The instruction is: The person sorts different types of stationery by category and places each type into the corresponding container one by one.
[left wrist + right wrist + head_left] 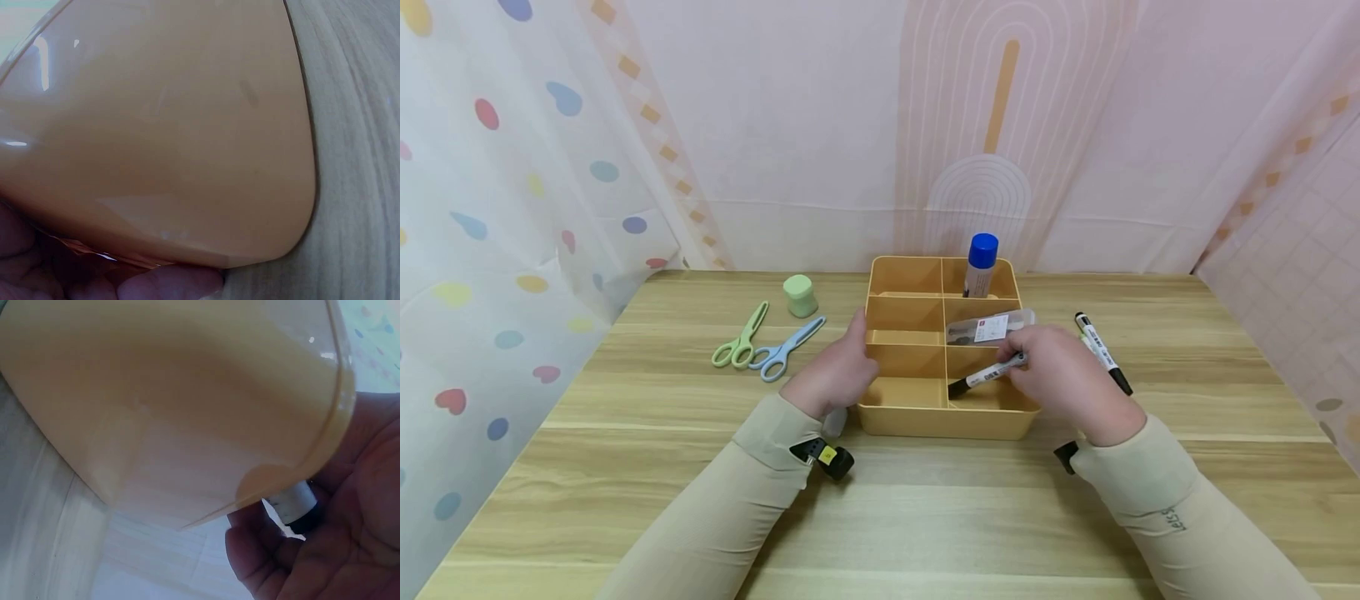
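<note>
A tan divided storage box (946, 422) stands on the table between both hands. My left hand (835, 371) grips its left wall, thumb at the rim; in the left wrist view, fingers (169, 284) lie against the outside. With my right hand (1060, 375) I pinch a whiteboard marker (988, 375) near one end, its black-capped end slanting down into the front right compartment. In the right wrist view the marker's rear end (294, 506) shows beside the fingers. A clear plastic case (990, 327) with a white label lies in the middle right compartment, and a blue-capped glue stick (981, 265) stands behind it.
Left of the box lie green scissors (742, 342), blue scissors (786, 348) and a small green jar-shaped item (801, 296). Two more markers (1103, 353) lie on the table to the right, side by side. A patterned curtain (790, 133) hangs behind the table.
</note>
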Demonstrator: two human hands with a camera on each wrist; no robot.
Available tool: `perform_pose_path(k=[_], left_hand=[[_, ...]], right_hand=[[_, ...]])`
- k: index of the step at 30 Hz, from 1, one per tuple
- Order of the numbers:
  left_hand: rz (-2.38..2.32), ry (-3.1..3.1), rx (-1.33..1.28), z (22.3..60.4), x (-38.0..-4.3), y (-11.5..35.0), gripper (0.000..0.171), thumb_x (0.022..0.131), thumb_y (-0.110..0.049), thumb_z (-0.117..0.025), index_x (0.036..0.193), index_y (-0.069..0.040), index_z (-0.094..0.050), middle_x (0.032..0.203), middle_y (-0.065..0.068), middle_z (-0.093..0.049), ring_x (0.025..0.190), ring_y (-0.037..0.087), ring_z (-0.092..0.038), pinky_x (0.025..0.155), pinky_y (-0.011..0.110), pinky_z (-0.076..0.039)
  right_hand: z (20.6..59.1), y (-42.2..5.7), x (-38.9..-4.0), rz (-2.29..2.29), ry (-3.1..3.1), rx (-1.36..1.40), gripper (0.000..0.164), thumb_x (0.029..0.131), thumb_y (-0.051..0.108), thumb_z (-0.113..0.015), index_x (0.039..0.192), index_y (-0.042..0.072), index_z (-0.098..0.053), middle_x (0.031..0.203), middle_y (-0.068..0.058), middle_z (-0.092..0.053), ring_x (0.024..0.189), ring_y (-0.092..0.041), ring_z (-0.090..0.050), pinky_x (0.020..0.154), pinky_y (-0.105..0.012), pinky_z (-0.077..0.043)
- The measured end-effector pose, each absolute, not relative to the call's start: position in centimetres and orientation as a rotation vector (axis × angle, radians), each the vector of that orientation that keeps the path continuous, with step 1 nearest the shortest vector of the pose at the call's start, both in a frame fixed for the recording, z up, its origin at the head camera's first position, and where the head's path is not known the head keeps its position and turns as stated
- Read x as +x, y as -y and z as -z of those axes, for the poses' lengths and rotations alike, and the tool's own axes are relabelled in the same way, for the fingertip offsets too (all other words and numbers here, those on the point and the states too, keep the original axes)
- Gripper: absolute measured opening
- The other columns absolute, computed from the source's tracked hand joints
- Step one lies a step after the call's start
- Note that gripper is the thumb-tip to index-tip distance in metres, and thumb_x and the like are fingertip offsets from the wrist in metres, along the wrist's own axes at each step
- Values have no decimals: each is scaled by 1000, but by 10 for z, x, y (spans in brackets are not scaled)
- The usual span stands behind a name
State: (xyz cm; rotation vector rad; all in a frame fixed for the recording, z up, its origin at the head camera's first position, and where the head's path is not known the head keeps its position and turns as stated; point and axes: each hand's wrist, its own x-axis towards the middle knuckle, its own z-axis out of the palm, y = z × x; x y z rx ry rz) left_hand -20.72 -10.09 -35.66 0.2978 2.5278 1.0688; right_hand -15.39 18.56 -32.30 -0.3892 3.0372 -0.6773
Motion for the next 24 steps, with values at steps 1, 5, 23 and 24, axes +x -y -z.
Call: perform_pose_path(k=[1,5,23,24], left_hand=[[-1069,-2531,303,357,-208,101,90,97,-6,-44,168,-15,10,163,25,-40,120,37,-58,100,48,-48],[-1073,-2538,317,358,-209,101,88,96,-5,-44,168,-14,6,161,26,-43,122,37,-58,103,50,-47],[-1105,-2527,310,358,-209,101,86,97,-5,-43,168,-14,5,164,25,-40,129,38,-54,111,53,-44],[-1099,-2531,313,359,-209,101,86,97,-5,-43,168,-13,4,163,26,-40,128,38,-55,110,52,-45]], right_hand=[[324,-185,-154,659,-3057,-405,14,89,-1,-71,91,12,-76,88,-4,-72,84,-24,-58,76,-39,-48],[327,-185,-154,577,-3120,-444,15,88,-1,-72,88,13,-77,87,-4,-74,94,-31,-62,89,-50,-50],[328,-180,-150,435,-3193,-409,13,87,5,-78,88,18,-78,88,0,-77,101,-32,-62,90,-49,-36],[328,-180,-149,435,-3193,-410,13,87,5,-78,88,18,-78,88,0,-77,100,-32,-62,90,-49,-36]])
